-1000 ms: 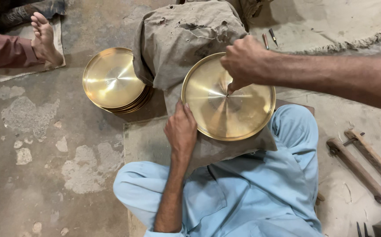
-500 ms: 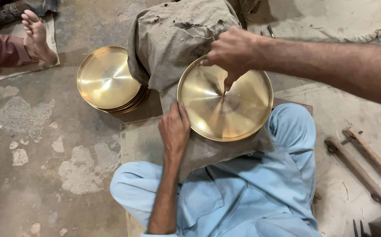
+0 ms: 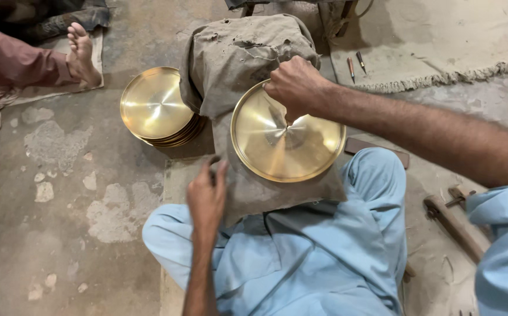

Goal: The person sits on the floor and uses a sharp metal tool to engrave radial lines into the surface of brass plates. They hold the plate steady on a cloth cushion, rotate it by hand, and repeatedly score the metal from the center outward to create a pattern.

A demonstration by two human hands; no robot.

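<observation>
A shiny brass plate [image 3: 300, 152] lies on a grey-brown cloth [image 3: 236, 58] draped over a mound in front of my crossed legs in light blue trousers. My right hand [image 3: 295, 88] is closed in a fist over the plate's far left rim, thumb pointing down into the dish. Whether it also holds a small tool I cannot tell. My left hand [image 3: 207, 196] rests on the cloth's near left edge, a little clear of the plate, with its fingertips pressing the fabric.
A stack of similar brass plates [image 3: 154, 108] sits on the concrete floor left of the mound. Another person's bare foot [image 3: 81, 55] and reddish sleeve are at the far left. Two small tools [image 3: 354, 65] lie on a mat; wooden-handled tools [image 3: 455, 219] lie at the right.
My left hand has come off the plate's near left rim and drawn back toward me onto the cloth. My right hand stays on the far rim.
</observation>
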